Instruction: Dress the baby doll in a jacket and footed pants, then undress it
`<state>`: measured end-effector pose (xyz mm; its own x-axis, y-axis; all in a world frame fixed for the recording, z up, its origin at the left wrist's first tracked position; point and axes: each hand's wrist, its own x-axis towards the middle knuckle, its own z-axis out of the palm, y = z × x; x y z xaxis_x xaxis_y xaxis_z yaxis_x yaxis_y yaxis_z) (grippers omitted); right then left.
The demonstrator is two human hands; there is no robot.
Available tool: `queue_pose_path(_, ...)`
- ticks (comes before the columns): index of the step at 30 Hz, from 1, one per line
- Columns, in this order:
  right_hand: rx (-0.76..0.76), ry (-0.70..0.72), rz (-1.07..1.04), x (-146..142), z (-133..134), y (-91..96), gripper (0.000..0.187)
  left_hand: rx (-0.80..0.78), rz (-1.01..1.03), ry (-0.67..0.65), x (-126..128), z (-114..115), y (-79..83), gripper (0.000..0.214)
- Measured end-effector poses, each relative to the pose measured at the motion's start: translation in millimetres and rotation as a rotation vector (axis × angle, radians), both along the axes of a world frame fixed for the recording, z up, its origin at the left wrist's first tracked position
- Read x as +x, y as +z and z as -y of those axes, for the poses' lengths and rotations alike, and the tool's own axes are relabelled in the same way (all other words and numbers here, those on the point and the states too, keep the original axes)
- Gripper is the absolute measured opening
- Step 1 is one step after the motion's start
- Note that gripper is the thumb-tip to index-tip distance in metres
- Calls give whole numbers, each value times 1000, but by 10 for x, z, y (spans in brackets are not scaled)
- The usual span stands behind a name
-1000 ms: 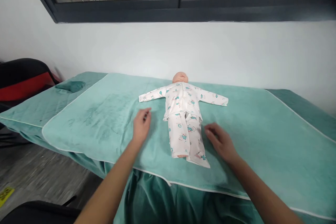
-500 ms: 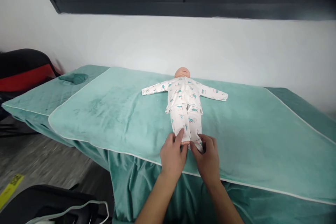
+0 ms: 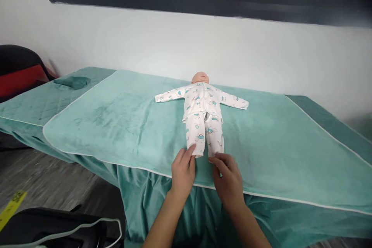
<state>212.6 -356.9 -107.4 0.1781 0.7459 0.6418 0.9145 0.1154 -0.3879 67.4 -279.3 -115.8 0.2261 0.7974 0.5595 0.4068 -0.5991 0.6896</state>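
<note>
A baby doll [image 3: 200, 77] lies on its back on a green massage-bed cover, head toward the wall and arms spread. It wears a white long-sleeved shirt [image 3: 200, 99] with a small teal print and matching trousers [image 3: 195, 133]. At the cuff of the trouser leg on the left, my left hand [image 3: 183, 170] grips the fabric between thumb and fingers. My right hand [image 3: 229, 178] pinches the hem of the other leg. The two legs lie slightly apart. The doll's hands and feet are hidden in the clothing.
The green cover [image 3: 261, 155] has white piping and drapes over the front edge. A face hole [image 3: 72, 82] is at the bed's left end. A black and red chair [image 3: 21, 75] stands there too. A black seat [image 3: 55, 224] with a pale cable sits at lower left.
Both trouser legs now lie straighter and further apart, with their cuffs pulled out flat. My left hand has shifted slightly left. The pinkish foot seen at the cuff before is covered.
</note>
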Motion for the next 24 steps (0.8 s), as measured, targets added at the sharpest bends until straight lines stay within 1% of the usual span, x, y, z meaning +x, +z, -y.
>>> queue_pose_path(2, -4, -15, 36, -39, 45, 44, 25, -19, 36, -16, -7, 4, -52, 36)
queue_pose_path(4, 41, -80, 70, -77, 53, 148, 24, -30, 68, -13, -15, 7, -81, 34)
queue_pose_path(6, 64, -127, 113, -120, 5, 270, 28, -33, 83, -13, -16, 7, -88, 33)
queue_pose_path(9, -37, -101, 149, -185, -152, 386, 30, -14, 69, -43, -12, 1, -77, 35)
queue_pose_path(12, -132, -60, 139, -222, -313, 378, 19, 11, 47, -68, -18, -8, -66, 37)
queue_pose_path(15, -129, -10, 137, -220, -379, 315, 6, 13, 39, -74, -33, -17, -68, 38)
queue_pose_path(18, -113, 48, 129, -192, -341, 282, 10, -7, 45, -74, -38, -20, -77, 39)
queue_pose_path(21, -125, 101, 126, -151, -258, 298, 13, -28, 38, -48, -38, -7, -83, 39)
queue_pose_path(24, -121, 109, 107, -120, -190, 317, 17, -31, 37, -16, -67, 33, -105, 40)
